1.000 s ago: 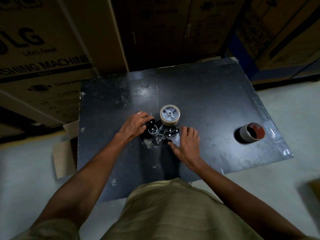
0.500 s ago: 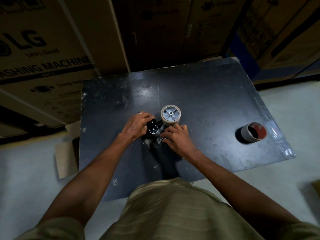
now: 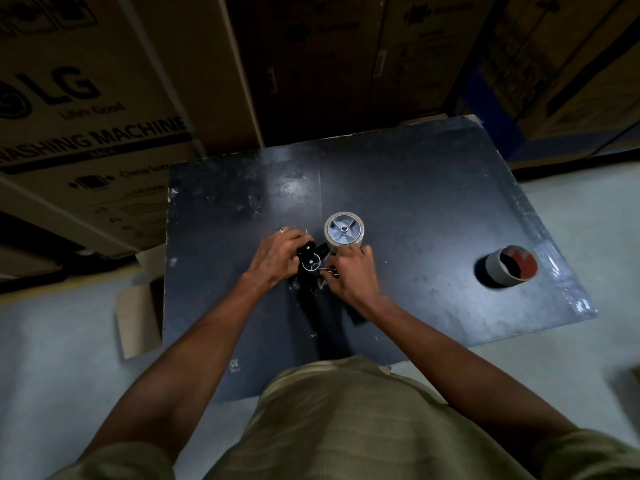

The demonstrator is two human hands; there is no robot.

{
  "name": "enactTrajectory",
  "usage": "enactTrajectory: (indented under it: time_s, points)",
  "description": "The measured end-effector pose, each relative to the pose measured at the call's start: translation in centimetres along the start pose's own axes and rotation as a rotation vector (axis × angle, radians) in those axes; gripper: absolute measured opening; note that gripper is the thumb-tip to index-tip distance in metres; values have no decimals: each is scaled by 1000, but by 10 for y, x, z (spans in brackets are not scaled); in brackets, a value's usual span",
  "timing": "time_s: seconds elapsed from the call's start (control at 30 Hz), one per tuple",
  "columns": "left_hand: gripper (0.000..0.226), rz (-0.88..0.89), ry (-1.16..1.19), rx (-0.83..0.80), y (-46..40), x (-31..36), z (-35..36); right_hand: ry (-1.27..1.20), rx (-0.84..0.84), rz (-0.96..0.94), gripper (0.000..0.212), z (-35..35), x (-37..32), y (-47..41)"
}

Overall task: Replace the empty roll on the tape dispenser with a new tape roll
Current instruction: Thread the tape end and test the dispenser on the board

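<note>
Cardboard appliance boxes (image 3: 104, 109) behind dark tabletop (image 3: 415, 188). Tape dispenser (image 3: 313, 263) lies near table middle, its wheel carrying thin tan roll (image 3: 344, 231). Our left hand (image 3: 277, 258) curls fingers around dispenser body, steadying it. Our right hand (image 3: 353, 275) has fingers narrow, bent at frame just below roll; exact grip we cannot tell. Second roll (image 3: 509, 266) stands well apart, near right edge. Advice: keep body pressed flat, pull roll straight off hub, avoid cutter teeth.

The cardboard box (image 3: 86, 109) at left reads "LG", "Life's Good" and "WASHING MACHINE".
</note>
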State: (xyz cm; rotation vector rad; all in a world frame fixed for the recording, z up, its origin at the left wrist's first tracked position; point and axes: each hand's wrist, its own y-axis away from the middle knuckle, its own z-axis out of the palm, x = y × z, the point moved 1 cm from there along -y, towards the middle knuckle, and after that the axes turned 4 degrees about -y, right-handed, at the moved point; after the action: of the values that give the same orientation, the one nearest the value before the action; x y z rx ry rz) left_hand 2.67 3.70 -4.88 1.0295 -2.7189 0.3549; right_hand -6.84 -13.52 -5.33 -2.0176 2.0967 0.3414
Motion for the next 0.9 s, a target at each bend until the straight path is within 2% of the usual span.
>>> enactTrajectory:
  time_s: [0.1,0.17,0.23,0.3,0.4,0.43,0.5,0.6,0.7,0.9]
  points:
    - [56,-42,-3,-3,2,0,5,-127,36,-11,27,4,7,5]
    - [51,-59,-15,23,5,-1,6,-231,104,17,41,4,13,14]
    - [45,-62,-10,51,8,-1,6,-236,138,100,59,2,21,24]
    - [54,-61,4,56,9,-1,9,-350,72,262,73,5,33,31]
    - [41,-106,11,17,9,-4,10,-659,-150,573,81,14,51,37]
    - [40,-123,33,-2,8,-6,11,-794,-226,657,79,12,52,38]
    - [57,-153,80,-25,8,-5,10,-1037,-325,743,62,7,52,39]
    - [65,-157,148,2,10,-4,8,-1254,-520,792,32,-5,47,40]
    - [80,-251,236,21,16,-10,14,-1499,-760,810,19,-7,42,38]
    - [81,-454,297,97,46,-24,29,-1837,-749,911,14,-8,31,37]
